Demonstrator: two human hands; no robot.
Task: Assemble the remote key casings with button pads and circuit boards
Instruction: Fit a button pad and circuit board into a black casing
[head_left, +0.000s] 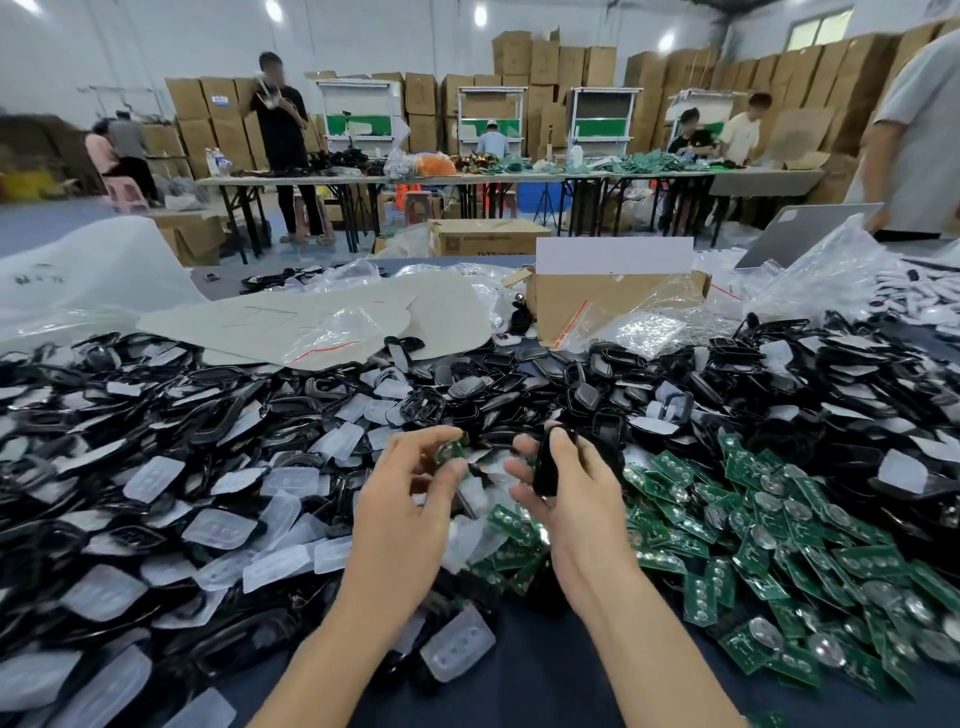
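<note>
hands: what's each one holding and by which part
The left hand pinches a green circuit board by its edges. The right hand grips a black key casing round its sides, with the lower end showing below the grip.

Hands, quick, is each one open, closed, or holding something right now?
Left hand: pinches a green circuit board.
Right hand: grips a black key casing.
</note>
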